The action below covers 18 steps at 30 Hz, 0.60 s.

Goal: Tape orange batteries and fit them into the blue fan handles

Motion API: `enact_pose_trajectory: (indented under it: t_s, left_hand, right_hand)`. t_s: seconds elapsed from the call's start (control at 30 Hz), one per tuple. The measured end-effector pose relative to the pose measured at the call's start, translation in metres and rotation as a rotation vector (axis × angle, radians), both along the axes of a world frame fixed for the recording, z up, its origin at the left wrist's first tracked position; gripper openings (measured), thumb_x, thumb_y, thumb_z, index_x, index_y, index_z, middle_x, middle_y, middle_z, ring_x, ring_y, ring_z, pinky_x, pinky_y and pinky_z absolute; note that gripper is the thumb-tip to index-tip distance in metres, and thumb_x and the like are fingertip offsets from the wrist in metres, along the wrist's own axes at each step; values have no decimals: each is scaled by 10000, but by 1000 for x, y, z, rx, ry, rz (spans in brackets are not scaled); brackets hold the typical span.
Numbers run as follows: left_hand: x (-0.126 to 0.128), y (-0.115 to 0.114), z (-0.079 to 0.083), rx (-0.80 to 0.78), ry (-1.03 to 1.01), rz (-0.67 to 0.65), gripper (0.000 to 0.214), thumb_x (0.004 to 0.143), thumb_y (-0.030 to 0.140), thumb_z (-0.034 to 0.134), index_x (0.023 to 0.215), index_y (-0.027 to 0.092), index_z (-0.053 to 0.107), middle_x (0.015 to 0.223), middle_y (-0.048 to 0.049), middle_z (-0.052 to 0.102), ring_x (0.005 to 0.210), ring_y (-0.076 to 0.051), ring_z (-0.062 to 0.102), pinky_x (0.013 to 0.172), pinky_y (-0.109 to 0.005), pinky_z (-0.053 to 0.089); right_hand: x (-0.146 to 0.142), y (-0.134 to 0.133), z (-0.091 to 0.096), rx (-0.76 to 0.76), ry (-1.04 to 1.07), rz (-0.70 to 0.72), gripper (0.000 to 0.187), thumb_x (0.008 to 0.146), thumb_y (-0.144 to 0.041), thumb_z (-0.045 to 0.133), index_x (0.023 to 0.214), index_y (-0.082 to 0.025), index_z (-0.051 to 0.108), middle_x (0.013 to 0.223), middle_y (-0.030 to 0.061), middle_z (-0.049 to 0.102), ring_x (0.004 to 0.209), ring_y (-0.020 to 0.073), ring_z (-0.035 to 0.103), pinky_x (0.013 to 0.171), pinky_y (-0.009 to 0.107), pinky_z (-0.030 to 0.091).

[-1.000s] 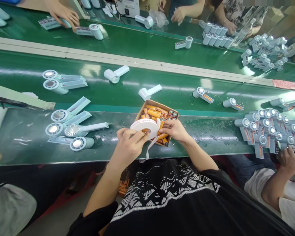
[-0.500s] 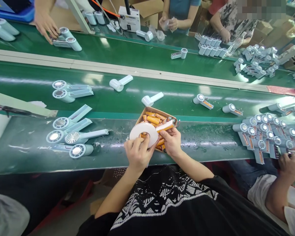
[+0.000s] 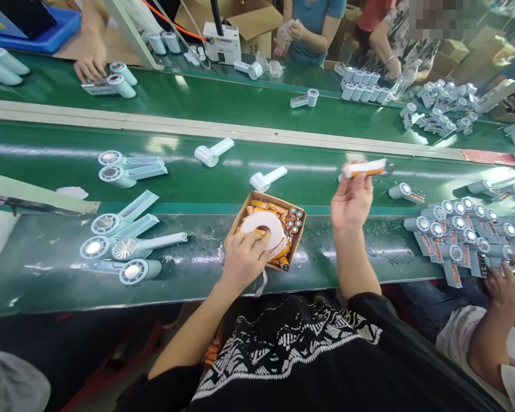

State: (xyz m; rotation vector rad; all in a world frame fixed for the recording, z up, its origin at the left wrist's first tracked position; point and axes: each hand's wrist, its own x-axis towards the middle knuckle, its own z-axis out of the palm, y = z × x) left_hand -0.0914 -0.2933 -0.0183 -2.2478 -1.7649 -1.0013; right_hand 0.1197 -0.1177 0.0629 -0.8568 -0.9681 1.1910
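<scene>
My left hand [image 3: 244, 260] is closed on a white roll of tape [image 3: 269, 224], its fingers at the hole in the middle. The roll rests over a small cardboard box [image 3: 299, 243] of orange-wrapped batteries [image 3: 285, 263]. Some batteries at the box's right side stand on end, while others lie flat. Raised to the right, my right hand [image 3: 352, 203] pinches an orange battery [image 3: 371, 170] with a white strip along its top. Behind that hand, a fan body on the belt is mostly hidden.
Pale blue fan housings [image 3: 135, 272] lie on the ledge at left, with several more on the green belt [image 3: 175, 183]. A dense group of fan bodies [image 3: 459, 229] sits at right beside a co-worker's hand [image 3: 504, 289]. Other people work across the far belt.
My right hand has moved away from the tape roll, up and to the right, carrying the battery with its white strip. My left hand stays on the roll over the box.
</scene>
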Motion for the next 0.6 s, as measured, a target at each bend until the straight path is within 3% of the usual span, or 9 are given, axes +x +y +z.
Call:
enact_pose_trajectory:
  t_s: [0.07,0.13,0.2,0.3,0.4,0.5,0.6]
  left_hand:
    - [-11,22,2,-216,21,-119,362,894,329,821,1245,248,783,1111,-91,767,1045,-293,597,878,-412,445]
    - [-21,60,9,-410,-12,-185,309,937,463,767,1192,293,803,1149,-68,780,1099,-300,608,916,-424,453]
    - [-28,111,19,-546,-31,-115,334,1042,503,591,1173,284,806,1185,-74,780,1115,-286,626,966,-426,462]
    - [-32,194,30,-758,110,137,501,1108,474,375,1333,209,735,1404,-156,694,1237,-326,612,1026,-445,466]
    - [-32,253,28,-946,214,126,440,1043,461,508,1253,173,765,1313,-181,738,1139,-335,685,949,-398,510]
    - [-29,271,19,-1001,284,-61,305,978,378,622,1176,216,788,1194,-108,791,1025,-270,723,877,-313,523]
    - [-23,267,10,-951,348,-230,249,952,309,671,1168,258,786,1318,-77,750,1210,-288,649,960,-319,511]
  right_hand:
    - [20,17,4,20,-7,-38,615,830,-501,842,1381,-329,631,1251,43,769,1151,220,770,952,360,673]
    - [30,18,-5,-29,-15,36,820,736,-435,936,1465,-355,569,1190,42,797,1052,226,801,907,360,681]
    - [31,10,-22,-93,-2,120,900,675,-396,983,1469,-340,563,1069,33,823,934,218,817,847,339,685]
    - [28,3,-43,-165,63,139,877,655,-376,1001,1427,-307,592,999,17,834,864,184,815,795,271,674]
    - [35,7,-52,-226,143,124,817,705,-384,978,1426,-313,600,1020,9,833,885,172,817,762,225,662]
    - [50,14,-57,-309,217,185,703,758,-385,946,1381,-329,627,1013,1,829,875,172,819,687,197,649]
    - [62,21,-63,-394,268,299,660,762,-364,936,1347,-334,631,984,-9,826,833,163,815,632,189,636]
